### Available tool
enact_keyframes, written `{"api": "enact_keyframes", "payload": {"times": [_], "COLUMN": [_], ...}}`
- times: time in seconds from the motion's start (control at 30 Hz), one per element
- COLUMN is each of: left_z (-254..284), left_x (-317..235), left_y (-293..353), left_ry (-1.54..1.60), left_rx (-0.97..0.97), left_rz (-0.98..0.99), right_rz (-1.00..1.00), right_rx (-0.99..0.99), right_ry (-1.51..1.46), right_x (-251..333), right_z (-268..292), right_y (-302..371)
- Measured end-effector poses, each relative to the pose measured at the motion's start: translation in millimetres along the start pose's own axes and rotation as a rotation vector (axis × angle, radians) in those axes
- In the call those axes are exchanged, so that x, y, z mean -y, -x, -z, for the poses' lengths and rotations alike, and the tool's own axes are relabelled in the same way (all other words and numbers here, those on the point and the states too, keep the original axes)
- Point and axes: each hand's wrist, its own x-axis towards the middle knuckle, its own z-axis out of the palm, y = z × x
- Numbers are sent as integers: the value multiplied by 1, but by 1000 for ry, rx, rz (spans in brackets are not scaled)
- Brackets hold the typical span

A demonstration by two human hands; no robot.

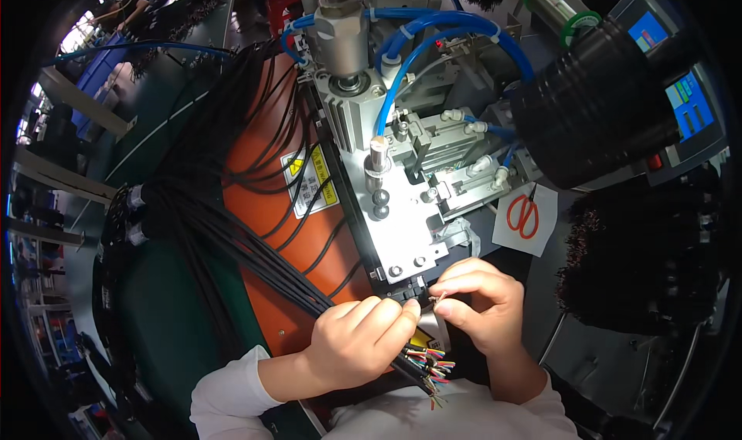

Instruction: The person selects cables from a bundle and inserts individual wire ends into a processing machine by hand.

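Note:
My left hand (359,336) is closed, its fingers curled round a black cable that is mostly hidden under them. The thumb and forefinger of my right hand (491,301) pinch thin stripped wires (438,297), close to my left fingertips. Both hands are just in front of the machine's dark clamp end (406,289). A bundle of black cables (270,262) runs from the left to my left hand. Below that hand, several cable ends fan out into coloured wires (433,366).
A metal machine (371,185) with blue air hoses (464,19) stands on an orange base (259,177). Orange-handled scissors (523,216) lie on white paper at the right. A black ribbed hose (595,104), a solder wire spool (560,11) and hanging black cables (634,262) are also at the right.

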Motion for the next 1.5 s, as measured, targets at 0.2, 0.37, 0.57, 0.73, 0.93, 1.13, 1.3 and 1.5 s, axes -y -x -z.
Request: {"api": "enact_keyframes", "payload": {"times": [0.2,0.37,0.57,0.73,0.93,1.13,1.3,1.5], "left_z": [1,1,-7,-11,-14,-15,-16,-19], "left_x": [-1,-4,-1,0,-3,-10,-12,-6], "left_y": [-3,-5,1,-1,2,4,2,0], "left_ry": [11,-3,-151,-66,-165,-328,-341,-294], "left_rx": [22,16,-36,-97,109,196,196,145], "left_rz": [23,58,-26,-33,-40,58,93,34], "right_rz": [33,305,299,-346,72,195,263,-105], "right_rx": [-6,-132,-15,166,56,18,-37,-101], "right_ry": [4,351,600,-280,448,644,595,145], "right_x": [-5,-6,3,-10,-27,-31,-42,-66], "right_z": [1,-11,-3,21,12,-4,-7,-9], "right_y": [2,4,4,10,1,-5,-3,7]}}
